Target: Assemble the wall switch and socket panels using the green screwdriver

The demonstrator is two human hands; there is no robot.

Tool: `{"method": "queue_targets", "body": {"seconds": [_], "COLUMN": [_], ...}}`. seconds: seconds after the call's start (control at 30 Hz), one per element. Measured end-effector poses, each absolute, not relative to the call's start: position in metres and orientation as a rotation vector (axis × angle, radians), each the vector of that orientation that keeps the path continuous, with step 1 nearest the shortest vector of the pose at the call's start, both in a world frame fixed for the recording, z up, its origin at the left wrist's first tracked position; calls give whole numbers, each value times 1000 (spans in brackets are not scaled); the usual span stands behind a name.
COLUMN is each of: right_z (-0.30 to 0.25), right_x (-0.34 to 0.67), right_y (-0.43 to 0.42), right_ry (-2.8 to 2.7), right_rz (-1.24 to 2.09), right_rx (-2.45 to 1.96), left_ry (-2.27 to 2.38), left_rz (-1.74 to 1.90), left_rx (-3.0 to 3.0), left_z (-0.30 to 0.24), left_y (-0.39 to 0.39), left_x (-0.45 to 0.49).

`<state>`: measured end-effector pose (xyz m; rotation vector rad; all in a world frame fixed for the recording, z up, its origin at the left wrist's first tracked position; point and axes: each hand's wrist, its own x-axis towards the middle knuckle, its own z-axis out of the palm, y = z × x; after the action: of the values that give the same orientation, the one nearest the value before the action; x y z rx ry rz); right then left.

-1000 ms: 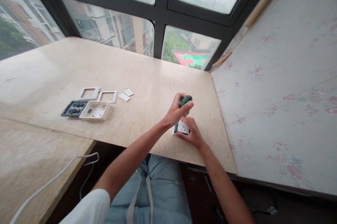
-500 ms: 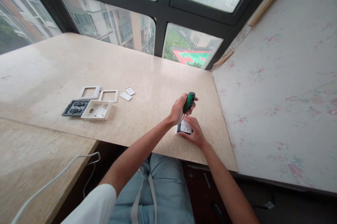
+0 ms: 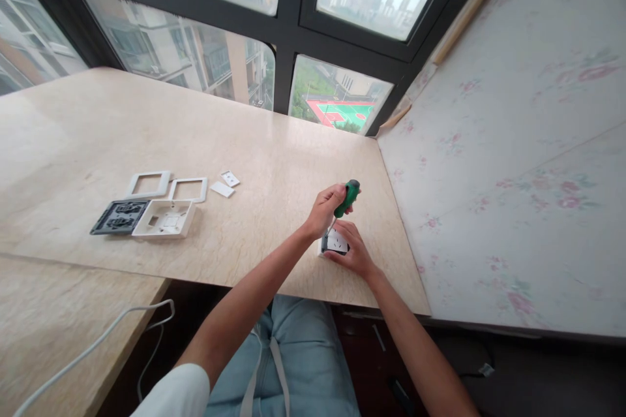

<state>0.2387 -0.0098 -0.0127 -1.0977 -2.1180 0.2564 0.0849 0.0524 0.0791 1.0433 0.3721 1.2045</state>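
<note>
My left hand (image 3: 323, 209) is closed around the green handle of a screwdriver (image 3: 347, 198), which leans with its shaft pointing down. The screwdriver's tip meets the left side of a white wall socket (image 3: 337, 241), where a dark edge strip shows. Around the socket's right side, my right hand (image 3: 359, 252) is closed, thumb at the near edge and fingers over the far edge. The socket rests on the stone-patterned counter (image 3: 274, 208). My fingers cover part of it, and the exact contact at the tip is too small to make out.
Left on the counter are a white mounting box (image 3: 188, 222), a dark socket back (image 3: 117, 218), two white frames (image 3: 165, 182) and two small white plates (image 3: 222, 189). A white cable (image 3: 105, 332) hangs by the lower counter. A flowered wall (image 3: 489, 208) stands at right, windows ahead.
The camera view has shifted, so the counter items appear further left and slightly lower. Both hands keep their holds on the screwdriver and the socket.
</note>
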Motion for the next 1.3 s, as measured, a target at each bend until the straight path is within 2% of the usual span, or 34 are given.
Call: {"method": "queue_targets", "body": {"seconds": [0.4,0.7,1.3], "right_z": [-17,-14,-15], "right_x": [239,237,236], "right_y": [-9,-10,-9], "right_ry": [-2116,-2104,-2098], "right_rz": [208,252,250], "right_rx": [-1088,-1068,-1080], "left_ry": [276,427,221], "left_rz": [1190,1298,1137], "left_rx": [954,1056,970], "left_z": [78,73,71], "left_y": [49,48,45], "left_x": [98,86,99]}}
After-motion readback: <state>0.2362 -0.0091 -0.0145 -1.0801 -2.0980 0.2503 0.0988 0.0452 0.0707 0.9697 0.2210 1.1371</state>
